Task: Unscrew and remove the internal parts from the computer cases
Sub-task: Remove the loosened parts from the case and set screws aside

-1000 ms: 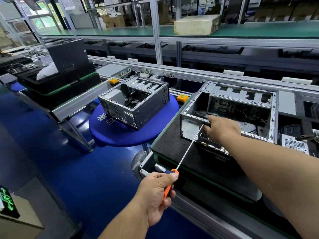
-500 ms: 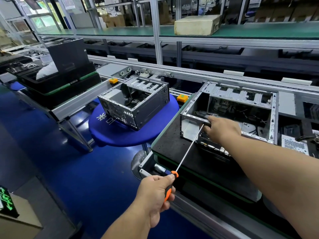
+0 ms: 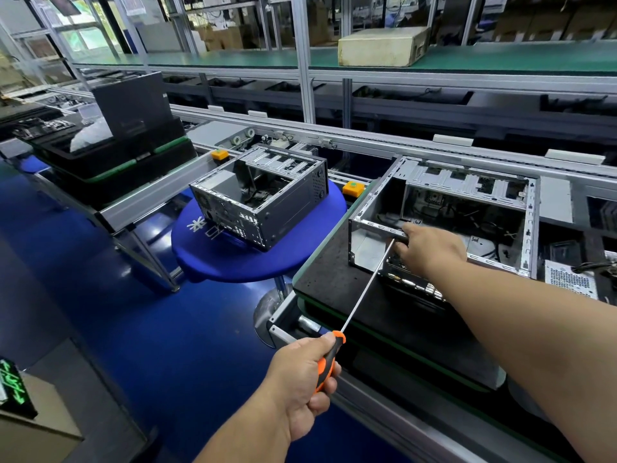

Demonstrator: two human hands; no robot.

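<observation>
An open metal computer case [image 3: 467,185] lies on a black mat [image 3: 334,282] at the right, with cables and a board inside. My left hand [image 3: 300,372] grips the orange-and-black handle of a long screwdriver [image 3: 364,292]. Its thin shaft runs up to the case's near rail, where the tip meets my right hand [image 3: 430,248]. The fingers of that hand curl over the rail at the tip; whether they pinch anything is hidden. A second open case [image 3: 260,198] sits on a round blue stool [image 3: 233,262] to the left.
Black trays [image 3: 110,155] with a dark panel stand on the conveyor at the left. A beige box [image 3: 380,48] sits on the green upper shelf. A perforated white part [image 3: 571,279] lies right of the near case. Blue floor lies below.
Both hands and the screwdriver hold nearly the same position; only a slight shift of my left hand on the handle shows.
</observation>
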